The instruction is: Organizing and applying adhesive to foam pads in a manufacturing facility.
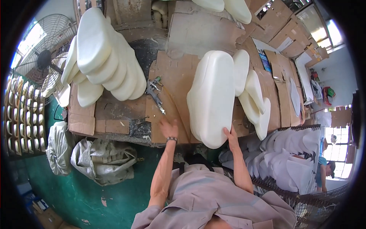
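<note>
A large cream foam seat cushion (213, 95) stands at the front of the cardboard-covered table. Its lower right edge is gripped by my right hand (231, 140), thumb on the near face and fingers along the side. To its left, my left hand (168, 129) is open over the cardboard, fingers reaching toward a metal spray gun (154, 94). The gun lies on the table with a yellowish hose (174, 100) running from it. Several similar foam cushions (254, 97) lean behind and to the right of the big one.
A stack of foam cushions (110, 57) fills the table's left side, beside a large fan (44, 59). Silvery sacks (103, 160) sit on the green floor below. Racks of white pieces (286, 156) stand at the right, with another person (324, 170) beyond. A loaded rack (24, 118) is far left.
</note>
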The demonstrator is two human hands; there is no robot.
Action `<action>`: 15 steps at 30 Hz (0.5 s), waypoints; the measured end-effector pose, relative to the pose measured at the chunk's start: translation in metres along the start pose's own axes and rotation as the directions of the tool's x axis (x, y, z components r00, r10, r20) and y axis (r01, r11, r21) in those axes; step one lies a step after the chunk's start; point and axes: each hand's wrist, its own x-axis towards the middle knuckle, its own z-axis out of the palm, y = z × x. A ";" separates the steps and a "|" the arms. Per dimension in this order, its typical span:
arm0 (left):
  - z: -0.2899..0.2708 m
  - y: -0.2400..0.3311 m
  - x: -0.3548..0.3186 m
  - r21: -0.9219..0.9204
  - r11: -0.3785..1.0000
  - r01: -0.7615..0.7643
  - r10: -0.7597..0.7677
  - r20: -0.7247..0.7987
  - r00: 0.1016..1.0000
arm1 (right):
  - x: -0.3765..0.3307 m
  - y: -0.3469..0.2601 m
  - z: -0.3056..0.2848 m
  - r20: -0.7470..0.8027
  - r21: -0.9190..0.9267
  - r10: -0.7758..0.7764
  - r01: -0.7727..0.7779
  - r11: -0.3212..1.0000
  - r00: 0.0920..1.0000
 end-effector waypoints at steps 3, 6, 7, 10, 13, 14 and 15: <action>0.014 -0.023 0.045 0.086 0.995 0.046 -0.048 0.012 0.999 | -0.023 0.020 -0.002 -0.055 0.009 0.006 -0.006 1.000 0.998; 0.026 -0.029 0.076 0.052 0.987 0.153 -0.157 0.084 0.984 | -0.061 0.037 0.004 -0.105 0.033 0.153 -0.150 0.988 0.983; 0.030 -0.014 0.074 0.056 0.985 0.164 -0.170 0.123 0.978 | -0.078 0.043 -0.001 -0.161 0.026 0.248 -0.248 0.969 0.955; 0.032 0.001 0.090 -0.619 0.501 0.605 -0.246 0.568 0.785 | -0.113 0.089 -0.009 -0.238 0.051 0.247 -0.242 0.969 0.939; 0.020 0.019 0.085 -0.729 0.093 0.678 -0.229 0.647 0.728 | -0.140 0.102 -0.008 -0.244 0.058 0.246 -0.239 0.969 0.938; 0.010 0.015 0.088 -0.750 -0.032 0.661 -0.116 0.660 0.743 | -0.141 0.104 -0.005 -0.218 0.035 0.254 -0.252 0.967 0.942; -0.001 0.019 0.086 -0.776 -0.042 0.629 -0.124 0.629 0.767 | -0.143 0.100 0.003 -0.242 0.018 0.245 -0.248 0.969 0.939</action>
